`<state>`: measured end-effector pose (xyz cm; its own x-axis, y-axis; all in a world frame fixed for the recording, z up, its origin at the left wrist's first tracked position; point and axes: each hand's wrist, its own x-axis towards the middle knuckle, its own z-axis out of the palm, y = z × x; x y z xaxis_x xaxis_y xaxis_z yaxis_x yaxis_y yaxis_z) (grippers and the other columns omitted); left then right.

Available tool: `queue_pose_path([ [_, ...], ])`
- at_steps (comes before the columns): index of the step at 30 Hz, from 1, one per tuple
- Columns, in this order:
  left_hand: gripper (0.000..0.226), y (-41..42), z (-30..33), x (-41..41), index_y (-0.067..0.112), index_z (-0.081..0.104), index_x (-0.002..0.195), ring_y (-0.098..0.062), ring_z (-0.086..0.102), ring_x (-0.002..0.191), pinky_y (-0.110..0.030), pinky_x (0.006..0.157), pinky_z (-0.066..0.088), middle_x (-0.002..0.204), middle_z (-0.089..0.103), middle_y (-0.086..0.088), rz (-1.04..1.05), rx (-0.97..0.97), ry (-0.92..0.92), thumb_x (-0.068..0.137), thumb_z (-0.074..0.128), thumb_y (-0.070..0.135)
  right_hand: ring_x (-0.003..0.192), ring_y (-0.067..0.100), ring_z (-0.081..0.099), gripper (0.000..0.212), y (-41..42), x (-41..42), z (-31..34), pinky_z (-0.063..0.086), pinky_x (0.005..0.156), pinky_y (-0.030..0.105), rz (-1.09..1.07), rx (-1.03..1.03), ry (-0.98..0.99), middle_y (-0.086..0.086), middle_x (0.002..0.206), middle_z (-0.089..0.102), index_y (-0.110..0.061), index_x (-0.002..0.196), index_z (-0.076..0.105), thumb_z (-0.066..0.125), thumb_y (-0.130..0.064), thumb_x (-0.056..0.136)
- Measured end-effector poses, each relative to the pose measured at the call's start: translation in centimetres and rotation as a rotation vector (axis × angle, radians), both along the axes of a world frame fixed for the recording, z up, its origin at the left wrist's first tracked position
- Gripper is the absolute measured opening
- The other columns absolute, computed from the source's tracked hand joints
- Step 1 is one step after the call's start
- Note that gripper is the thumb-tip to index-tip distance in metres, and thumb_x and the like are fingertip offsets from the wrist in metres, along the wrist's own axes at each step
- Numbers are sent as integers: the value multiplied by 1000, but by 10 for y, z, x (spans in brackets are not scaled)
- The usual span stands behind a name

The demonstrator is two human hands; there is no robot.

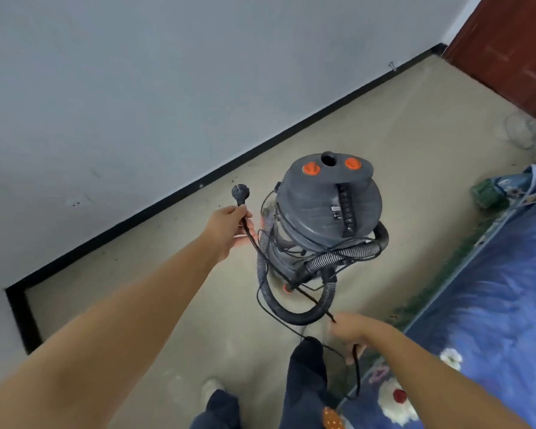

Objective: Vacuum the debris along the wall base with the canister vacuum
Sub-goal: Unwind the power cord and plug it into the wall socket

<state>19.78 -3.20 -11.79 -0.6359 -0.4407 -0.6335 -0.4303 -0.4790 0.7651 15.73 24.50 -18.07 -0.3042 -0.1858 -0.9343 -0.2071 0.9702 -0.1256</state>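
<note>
The left hand [229, 227] curls round the black cord [254, 243] just below its plug [240, 195], which stands clear above the fist, while the right hand [351, 331] grips the same cord further along, a loop trailing down from it toward the person's legs. Between the two hands the cord runs taut across the near side of the vacuum [325, 212], a grey canister with two orange knobs on its lid, standing upright on the bare floor [384, 125]. Its ribbed hose [338, 257] is wound round the body and sags in a black loop on the near side, tangled with more cord. Left of the vacuum and near it, the black skirting [167, 199] runs along the white wall [136, 88], with dark specks of debris [180, 216] scattered at its foot. Right of the vacuum lies a blue flowered cover [492, 305]; beyond it, far right, a red-brown door [514, 41]. The step in hand looks like freeing the cord before powering up; no suction has begun. Next, it seems, the plug must reach a socket, none of which is in view, and the hose must be unwound.
</note>
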Motion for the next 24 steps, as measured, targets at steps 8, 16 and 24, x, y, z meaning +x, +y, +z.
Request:
queue_pose_path([
  [8, 23, -110, 20, 108, 11, 52, 86, -7, 22, 37, -19, 38, 17, 45, 29, 8, 371, -155, 21, 101, 39, 21, 52, 21, 55, 22, -139, 126, -8, 55, 64, 38, -122, -216, -256, 10, 66, 51, -10, 101, 51, 29, -9, 99],
  [16, 25, -189, 73, 158, 15, 52, 89, -11, 20, 45, -24, 43, 17, 53, 26, 5, 458, -252, 194, 102, 34, 26, 76, 15, 63, 26, -258, 89, 42, 47, 78, 24, -87, -636, 151, 6, 84, 69, -14, 81, 62, 45, -19, 100],
  [24, 26, -227, 65, 156, 15, 54, 91, -9, 20, 39, -21, 37, 18, 46, 27, 9, 523, -241, 194, 102, 35, 26, 108, 16, 58, 25, -330, 41, 55, 42, 90, 23, 119, -650, 166, 1, 113, 64, -11, 117, 65, 57, -17, 94],
])
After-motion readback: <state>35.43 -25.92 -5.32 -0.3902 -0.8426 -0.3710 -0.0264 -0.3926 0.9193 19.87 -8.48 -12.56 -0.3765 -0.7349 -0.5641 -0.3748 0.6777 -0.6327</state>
